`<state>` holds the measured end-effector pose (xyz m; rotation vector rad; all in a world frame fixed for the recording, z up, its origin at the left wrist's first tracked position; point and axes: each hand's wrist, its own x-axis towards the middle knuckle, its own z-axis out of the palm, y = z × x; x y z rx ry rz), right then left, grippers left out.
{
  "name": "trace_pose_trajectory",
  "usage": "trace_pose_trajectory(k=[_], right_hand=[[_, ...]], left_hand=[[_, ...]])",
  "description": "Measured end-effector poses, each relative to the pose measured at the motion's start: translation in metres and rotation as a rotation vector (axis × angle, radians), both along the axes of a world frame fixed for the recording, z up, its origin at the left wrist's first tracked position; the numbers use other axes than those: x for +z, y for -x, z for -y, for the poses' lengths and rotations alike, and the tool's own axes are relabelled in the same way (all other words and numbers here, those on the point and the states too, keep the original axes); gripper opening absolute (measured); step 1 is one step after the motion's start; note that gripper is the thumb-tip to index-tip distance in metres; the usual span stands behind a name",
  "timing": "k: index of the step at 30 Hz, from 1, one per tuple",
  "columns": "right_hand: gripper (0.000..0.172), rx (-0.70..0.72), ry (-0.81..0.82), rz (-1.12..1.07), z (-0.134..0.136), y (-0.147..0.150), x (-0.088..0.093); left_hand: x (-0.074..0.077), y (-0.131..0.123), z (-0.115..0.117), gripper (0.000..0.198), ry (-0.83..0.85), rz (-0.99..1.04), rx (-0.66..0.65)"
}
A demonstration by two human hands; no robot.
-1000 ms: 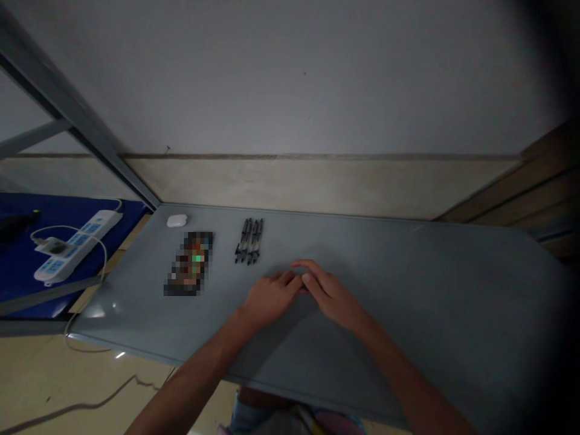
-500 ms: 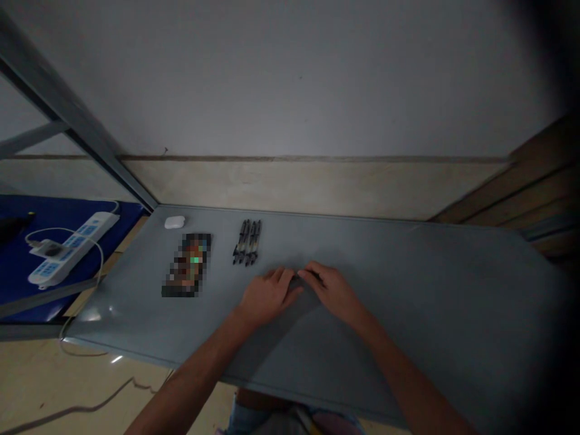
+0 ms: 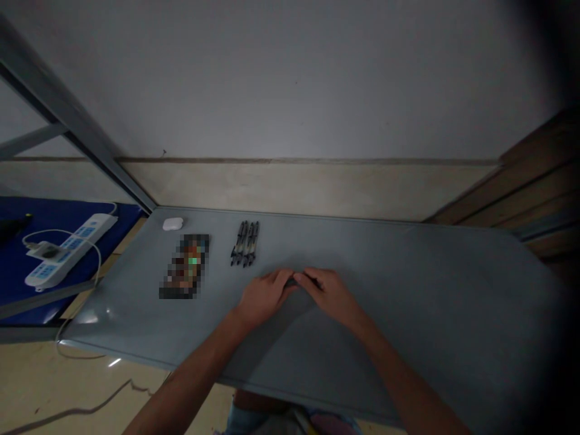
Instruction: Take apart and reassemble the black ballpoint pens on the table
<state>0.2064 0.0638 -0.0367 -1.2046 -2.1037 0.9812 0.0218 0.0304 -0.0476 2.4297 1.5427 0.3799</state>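
Observation:
Over the middle of the grey table (image 3: 435, 314), my left hand (image 3: 265, 297) and my right hand (image 3: 333, 297) meet at the fingertips. Both are closed on a slim black pen (image 3: 312, 280), mostly covered by the fingers; only dark bits of it show. A row of several black pens (image 3: 245, 244) with clear middle sections lies beyond my left hand, side by side and pointing away from me.
Left of the pens lies a phone (image 3: 185, 267), blurred out, with a small white case (image 3: 173, 224) behind it. A white power strip (image 3: 72, 248) with a plugged-in charger rests on the blue surface (image 3: 18, 260). A wall (image 3: 290, 187) borders the table's far edge.
My left thumb has closed in toward its fingers, and my right fingers have shifted slightly at the pen. The whole view has moved a little.

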Motion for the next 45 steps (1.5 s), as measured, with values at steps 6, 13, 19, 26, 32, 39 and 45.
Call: trace_pose_trajectory(k=[6,13,19,26,32,39,45], right_hand=[[0.038,0.014,0.028,-0.033,0.001,-0.001,0.004],[0.039,0.023,0.019,-0.030,0.002,0.002,0.000],[0.050,-0.014,0.037,0.001,0.004,0.006,-0.005],[0.034,-0.022,-0.074,-0.051,0.003,0.005,-0.001],[0.053,-0.085,0.010,-0.030,0.004,0.010,-0.009],[0.032,-0.053,-0.043,-0.098,0.008,0.014,-0.007],[0.046,-0.115,-0.054,-0.070,0.006,0.016,-0.009]], left_hand=[[-0.001,0.001,-0.001,0.038,-0.016,-0.018,-0.055],[-0.001,0.002,0.003,0.034,-0.015,0.095,-0.018],[-0.005,0.002,0.001,0.034,-0.084,-0.002,-0.051],[-0.011,0.003,0.003,0.028,-0.075,0.159,0.015],[-0.010,0.004,0.004,0.026,-0.068,0.158,-0.022],[-0.014,0.005,0.003,0.033,-0.128,0.162,0.078],[-0.011,0.003,0.006,0.029,-0.249,0.084,-0.005]])
